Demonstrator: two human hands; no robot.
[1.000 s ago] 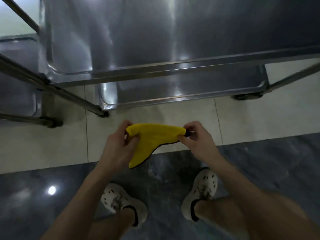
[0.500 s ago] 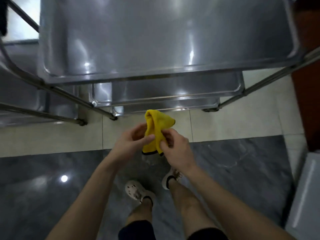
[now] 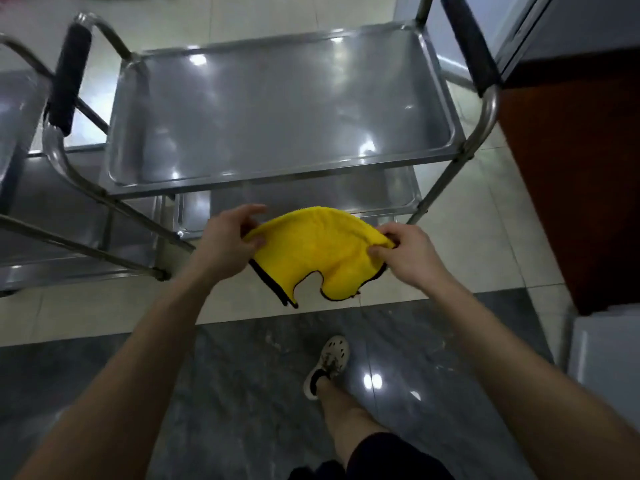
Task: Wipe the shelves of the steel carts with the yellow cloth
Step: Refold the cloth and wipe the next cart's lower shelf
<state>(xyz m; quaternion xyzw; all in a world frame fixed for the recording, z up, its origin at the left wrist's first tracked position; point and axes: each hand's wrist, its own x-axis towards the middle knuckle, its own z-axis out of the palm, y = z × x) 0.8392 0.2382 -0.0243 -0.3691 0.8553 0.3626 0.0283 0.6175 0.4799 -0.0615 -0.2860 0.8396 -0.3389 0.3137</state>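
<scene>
A yellow cloth [image 3: 318, 252] with a dark hem is stretched between both hands, in the air just in front of the steel cart. My left hand [image 3: 227, 237] pinches its left edge and my right hand [image 3: 407, 252] pinches its right edge. Beyond the cloth lies the cart's top shelf [image 3: 277, 109], a shiny steel tray with a raised rim. A lower shelf [image 3: 311, 199] shows partly beneath it, just behind the cloth.
A second steel cart [image 3: 41, 209] stands at the left, its black-gripped handle [image 3: 67, 77] close to the first cart. Another black handle [image 3: 471, 43] rises at the right. A brown cabinet [image 3: 571, 185] and a white box [image 3: 606, 362] stand at the right.
The bunched cloth has been spread wide between both hands. The view has risen and pulled back, so the whole top shelf of the cart now shows.
</scene>
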